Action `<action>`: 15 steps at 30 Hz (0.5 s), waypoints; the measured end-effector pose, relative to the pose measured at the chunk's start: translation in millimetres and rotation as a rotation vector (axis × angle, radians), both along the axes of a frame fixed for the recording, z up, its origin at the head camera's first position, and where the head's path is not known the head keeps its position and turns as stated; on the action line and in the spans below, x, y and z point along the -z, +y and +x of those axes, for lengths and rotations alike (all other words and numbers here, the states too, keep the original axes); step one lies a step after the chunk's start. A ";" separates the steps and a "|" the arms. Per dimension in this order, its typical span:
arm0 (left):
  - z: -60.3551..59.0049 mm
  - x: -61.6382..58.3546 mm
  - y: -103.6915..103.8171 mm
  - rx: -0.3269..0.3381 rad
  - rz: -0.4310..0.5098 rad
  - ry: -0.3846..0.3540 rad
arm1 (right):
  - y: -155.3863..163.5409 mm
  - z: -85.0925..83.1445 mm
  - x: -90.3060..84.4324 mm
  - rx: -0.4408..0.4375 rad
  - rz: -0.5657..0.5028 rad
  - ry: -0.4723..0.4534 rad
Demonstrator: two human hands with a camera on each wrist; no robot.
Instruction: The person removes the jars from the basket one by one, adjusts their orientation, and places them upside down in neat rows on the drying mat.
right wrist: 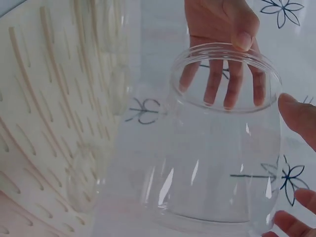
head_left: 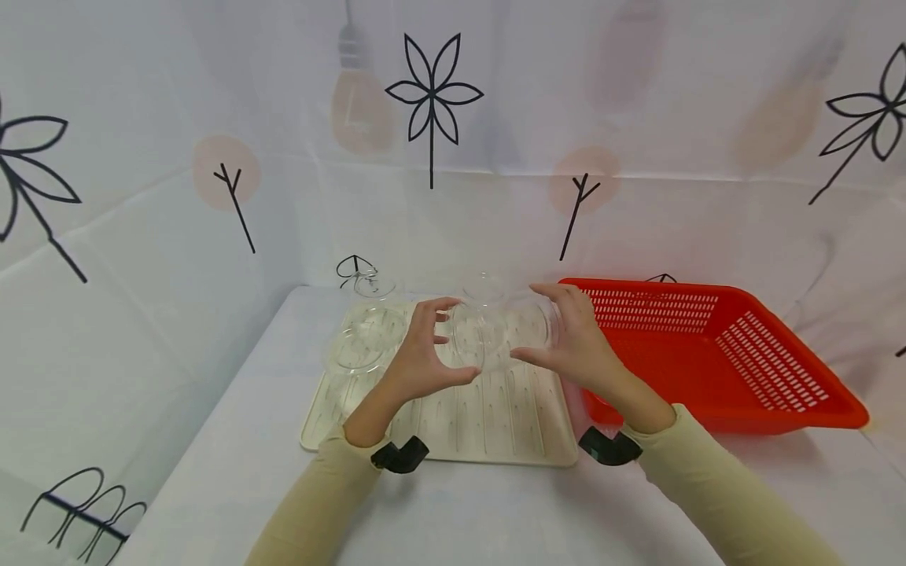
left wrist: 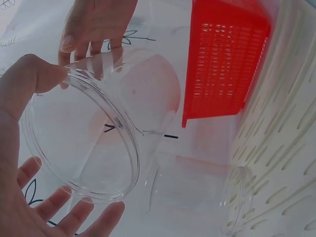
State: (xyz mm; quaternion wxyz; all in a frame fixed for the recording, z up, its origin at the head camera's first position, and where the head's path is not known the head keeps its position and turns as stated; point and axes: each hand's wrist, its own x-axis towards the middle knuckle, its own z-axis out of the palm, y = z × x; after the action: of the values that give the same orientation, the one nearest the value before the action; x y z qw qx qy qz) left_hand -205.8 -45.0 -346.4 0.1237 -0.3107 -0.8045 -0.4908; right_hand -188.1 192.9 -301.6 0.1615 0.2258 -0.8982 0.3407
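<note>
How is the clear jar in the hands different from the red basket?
The clear jar is transparent and smooth-walled; the red basket is opaque with slotted walls. The jar is held on its side above the drying tray; the basket rests on the table, untouched. Both look empty.

Both forearms, in pale yellow sleeves, extend forward and converge toward the centre. Each wrist carries a black mount on its underside. Left hand (head_left: 418,355) is raised, palm facing right, thumb lowest and pointing right, fingers (head_left: 437,308) curled over at the top. Right hand (head_left: 576,339) mirrors it, palm facing left, fingers arched above, thumb extended below. The hands face each other, apart, not touching.
</note>
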 end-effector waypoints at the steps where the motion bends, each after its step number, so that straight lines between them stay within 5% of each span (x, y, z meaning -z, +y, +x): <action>1: 0.2 -0.2 0.1 0.000 0.010 -0.006 | 1.2 0.2 0.9 0.010 -0.031 0.002; 15: 3.3 -0.1 1.9 -0.032 0.075 -0.088 | 4.8 6.8 19.3 0.097 -0.329 -0.096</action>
State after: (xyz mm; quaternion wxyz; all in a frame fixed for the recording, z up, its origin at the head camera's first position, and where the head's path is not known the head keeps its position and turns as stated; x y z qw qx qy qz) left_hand -202.6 -43.1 -346.3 0.1075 -0.2711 -0.7950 -0.5319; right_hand -181.4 197.7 -321.0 0.1694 0.1363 -0.8470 0.4852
